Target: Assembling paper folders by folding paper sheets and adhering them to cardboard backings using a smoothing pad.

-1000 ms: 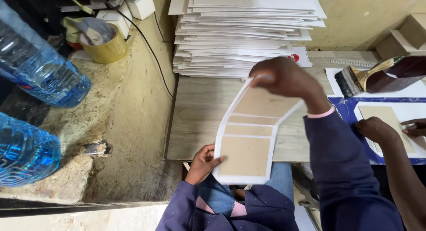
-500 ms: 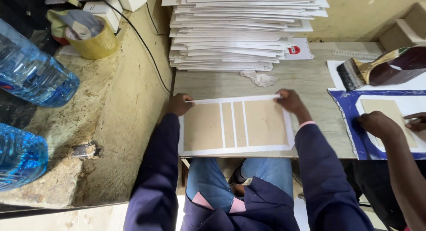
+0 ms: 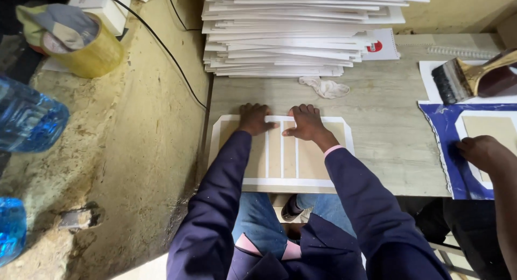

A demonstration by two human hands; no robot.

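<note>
2 sleeves over half-hidden cover board (image 3: 280, 153)

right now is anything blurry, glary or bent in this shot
Head view: even, soft light, no harsh glare; the left hand and right hand on the board cover are sharp; the blue water bottle at the left edge is close and soft; the wide lens bows the stack of white sheets.

Pale wood-grain bench (image 3: 377, 129), white sheet stack (image 3: 301, 32) at back, board-panelled cover sheet (image 3: 283, 175) front, crumpled rag (image 3: 325, 87) between.
</note>
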